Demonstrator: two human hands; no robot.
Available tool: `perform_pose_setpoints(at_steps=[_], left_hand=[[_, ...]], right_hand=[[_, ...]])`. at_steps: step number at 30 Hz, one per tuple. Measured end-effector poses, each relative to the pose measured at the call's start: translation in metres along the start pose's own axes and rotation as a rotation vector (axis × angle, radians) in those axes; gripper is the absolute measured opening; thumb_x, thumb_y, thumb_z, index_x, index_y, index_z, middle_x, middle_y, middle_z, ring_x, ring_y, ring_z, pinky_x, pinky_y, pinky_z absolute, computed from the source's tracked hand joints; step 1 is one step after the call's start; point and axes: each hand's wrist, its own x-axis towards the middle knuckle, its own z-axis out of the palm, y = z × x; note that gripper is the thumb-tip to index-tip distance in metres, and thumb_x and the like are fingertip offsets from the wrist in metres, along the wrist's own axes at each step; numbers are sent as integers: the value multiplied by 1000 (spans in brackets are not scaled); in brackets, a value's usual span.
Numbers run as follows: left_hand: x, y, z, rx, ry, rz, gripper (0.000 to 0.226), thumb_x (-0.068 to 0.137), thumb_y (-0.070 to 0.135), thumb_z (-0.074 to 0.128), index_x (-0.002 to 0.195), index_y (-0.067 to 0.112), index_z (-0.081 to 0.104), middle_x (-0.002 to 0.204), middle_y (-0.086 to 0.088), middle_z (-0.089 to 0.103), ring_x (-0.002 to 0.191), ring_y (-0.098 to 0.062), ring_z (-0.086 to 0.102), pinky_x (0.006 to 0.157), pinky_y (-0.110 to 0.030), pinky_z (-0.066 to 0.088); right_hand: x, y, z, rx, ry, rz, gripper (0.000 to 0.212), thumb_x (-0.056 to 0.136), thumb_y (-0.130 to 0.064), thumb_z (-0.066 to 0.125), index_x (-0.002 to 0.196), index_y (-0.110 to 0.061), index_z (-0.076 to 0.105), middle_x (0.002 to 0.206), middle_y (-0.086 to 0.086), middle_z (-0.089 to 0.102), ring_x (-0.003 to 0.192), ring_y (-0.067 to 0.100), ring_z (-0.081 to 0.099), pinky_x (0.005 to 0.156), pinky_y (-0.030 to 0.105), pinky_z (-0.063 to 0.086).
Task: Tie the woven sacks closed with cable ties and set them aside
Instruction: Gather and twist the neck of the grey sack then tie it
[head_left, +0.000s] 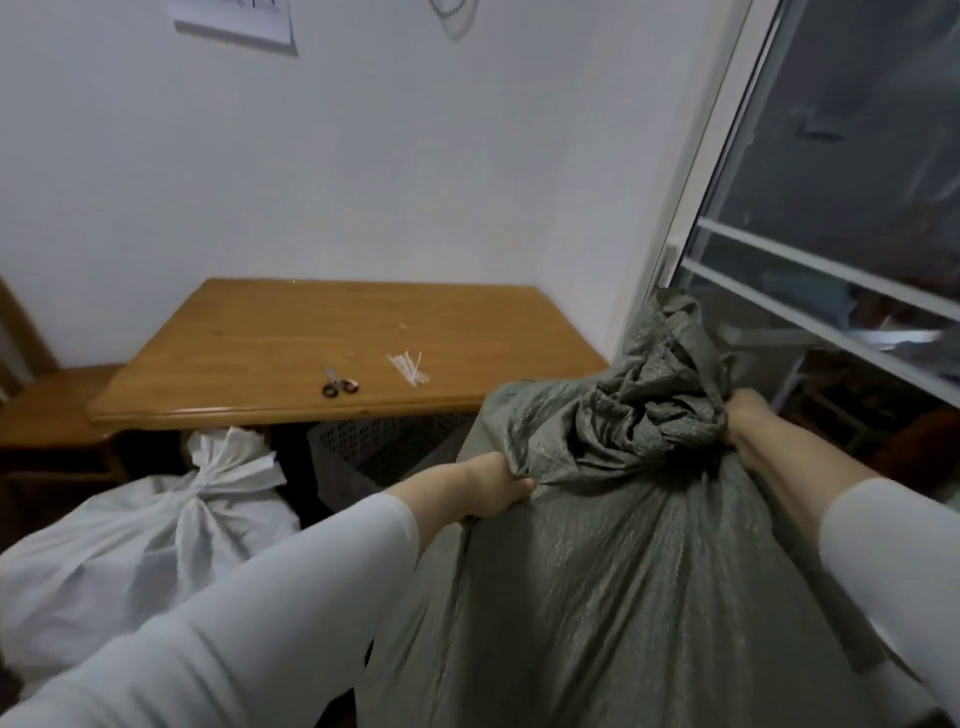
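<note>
A full grey-green woven sack (623, 571) stands in front of me, its top bunched into a crumpled neck. My left hand (501, 488) grips a fold of fabric on the sack's left shoulder. On the right side my right hand (743, 421) clutches the gathered neck; its fingers are partly hidden in the cloth. A white woven sack (130, 545) lies at the lower left, its neck cinched shut. A small bunch of white cable ties (410, 366) lies on the wooden table (311, 332).
Scissors (338, 385) lie near the table's front edge, left of the ties. A dark perforated basket (379, 447) stands under the table. A window frame (810, 291) runs along the right. A wooden chair seat (57, 405) is at the left.
</note>
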Motion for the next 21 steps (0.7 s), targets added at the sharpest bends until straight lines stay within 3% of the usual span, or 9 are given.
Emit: perform_pose_setpoints(at_steps=[4, 8, 13, 15, 18, 21], left_hand=[[12, -39, 36, 0, -22, -67, 42, 102, 28, 29, 132, 2, 44, 138, -17, 46, 126, -31, 44, 96, -27, 35], [30, -81, 67, -47, -15, -141, 42, 103, 26, 29, 129, -1, 46, 138, -19, 47, 126, -32, 45, 89, -25, 30], [63, -130, 86, -130, 27, -261, 41, 102, 28, 31, 126, -1, 49, 135, -19, 49, 124, -32, 47, 92, -27, 35], [80, -149, 91, -174, 55, -319, 41, 101, 30, 33, 122, -1, 51, 131, -20, 52, 121, -32, 49, 93, -28, 38], [110, -174, 92, -229, 112, -412, 42, 100, 31, 35, 117, -2, 54, 127, -21, 54, 117, -33, 51, 92, -30, 40], [144, -197, 86, -279, 154, -503, 41, 100, 31, 36, 114, -3, 55, 123, -23, 56, 113, -34, 53, 91, -33, 41]], right_hand=[[-3, 34, 50, -9, -65, 96, 28, 93, 4, 42, 114, 18, 53, 97, 18, 51, 89, 25, 47, 75, 31, 35], [0, 55, 99, 16, -105, 150, 26, 94, 4, 33, 99, 13, 57, 118, 29, 56, 90, 28, 45, 79, 32, 35], [20, 59, 162, 10, -175, 151, 33, 96, -1, 33, 117, 11, 53, 122, 29, 55, 91, 28, 46, 82, 34, 39], [32, 56, 187, 63, -194, 159, 35, 96, -4, 30, 119, 9, 53, 125, 28, 55, 93, 27, 46, 91, 38, 43], [56, 47, 228, 140, -237, 174, 33, 96, -8, 29, 107, -1, 59, 125, 23, 55, 100, 31, 50, 101, 42, 40], [85, 34, 271, 182, -335, 171, 31, 97, -14, 30, 91, -8, 60, 112, 17, 57, 101, 31, 52, 100, 39, 42]])
